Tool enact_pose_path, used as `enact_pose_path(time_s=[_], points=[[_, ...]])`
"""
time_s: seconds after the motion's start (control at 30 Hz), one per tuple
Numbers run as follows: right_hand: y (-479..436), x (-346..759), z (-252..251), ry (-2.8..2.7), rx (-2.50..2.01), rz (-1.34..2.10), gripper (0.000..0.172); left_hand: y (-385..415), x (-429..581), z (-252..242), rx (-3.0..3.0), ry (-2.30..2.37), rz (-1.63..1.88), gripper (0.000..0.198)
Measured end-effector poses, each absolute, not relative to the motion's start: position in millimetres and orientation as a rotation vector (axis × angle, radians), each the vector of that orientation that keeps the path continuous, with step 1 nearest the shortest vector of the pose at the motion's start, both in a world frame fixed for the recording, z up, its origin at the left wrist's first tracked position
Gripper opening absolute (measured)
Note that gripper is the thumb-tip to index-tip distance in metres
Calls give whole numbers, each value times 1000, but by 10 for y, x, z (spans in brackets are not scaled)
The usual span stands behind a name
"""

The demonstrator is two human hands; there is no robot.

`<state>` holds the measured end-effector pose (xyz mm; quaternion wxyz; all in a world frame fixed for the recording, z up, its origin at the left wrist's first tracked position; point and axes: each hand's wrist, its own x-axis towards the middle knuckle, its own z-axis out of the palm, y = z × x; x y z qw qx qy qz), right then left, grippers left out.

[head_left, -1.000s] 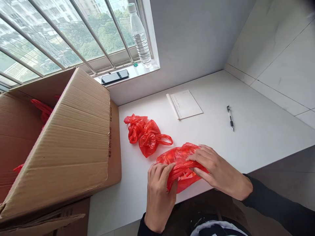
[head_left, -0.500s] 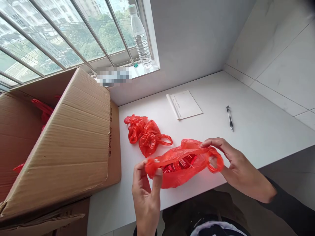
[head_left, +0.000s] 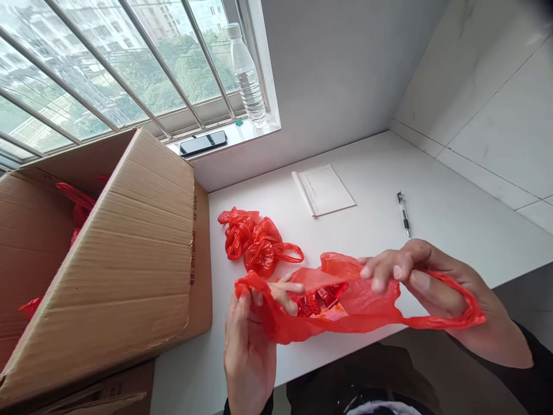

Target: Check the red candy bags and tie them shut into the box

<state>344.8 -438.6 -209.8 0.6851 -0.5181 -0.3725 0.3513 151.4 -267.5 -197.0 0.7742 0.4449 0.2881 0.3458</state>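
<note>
A thin red plastic bag [head_left: 294, 329] is stretched between my two hands over the front edge of the table, its mouth facing up. Several small red packets [head_left: 319, 301] and an orange-pink piece [head_left: 332, 312] show inside. My left hand [head_left: 247, 346] grips the bag's left handle, with some fingers reaching through the loop into the mouth. On the other side, my right hand [head_left: 425, 271] has the right handle looped around its thumb side, its fingers bent over the bag's rim. Beyond the bag lie two knotted red bags [head_left: 263, 248], [head_left: 241, 227] on the table.
An open cardboard box [head_left: 125, 248] with red bags [head_left: 75, 199] inside stands at left. A notebook [head_left: 330, 190] and a pen [head_left: 404, 214] lie on the white table [head_left: 367, 230]. The windowsill holds a water bottle [head_left: 249, 86] and a phone [head_left: 203, 143].
My right hand has moved right, drawing the right handle out into a long loop. My left fingers now pass through the left handle. The bag's mouth is stretched wider.
</note>
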Motion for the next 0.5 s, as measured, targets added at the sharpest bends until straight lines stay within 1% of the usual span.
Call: enact_pose_path(time_s=[0.1, 0.2, 0.3, 0.43, 0.5], points=[[-4401, 3482, -2064, -772, -1045, 977, 22, -2652, 1560, -1911, 978, 481, 679, 35], [-4386, 3475, -2044, -755, -1006, 1095, 23, -2661, 1574, -1894, 980, 452, 672, 29], [-4331, 3445, -2028, -698, -1030, 1081, 18, -2701, 1585, -1924, 1102, 517, 661, 19], [-4278, 3429, -2029, -666, -1117, 1022, 19, -2749, 1621, -2019, 1307, 708, 656, 14], [-4285, 3449, -2054, -691, -1183, 1007, 19, -2749, 1638, -2049, 1318, 729, 665, 21]])
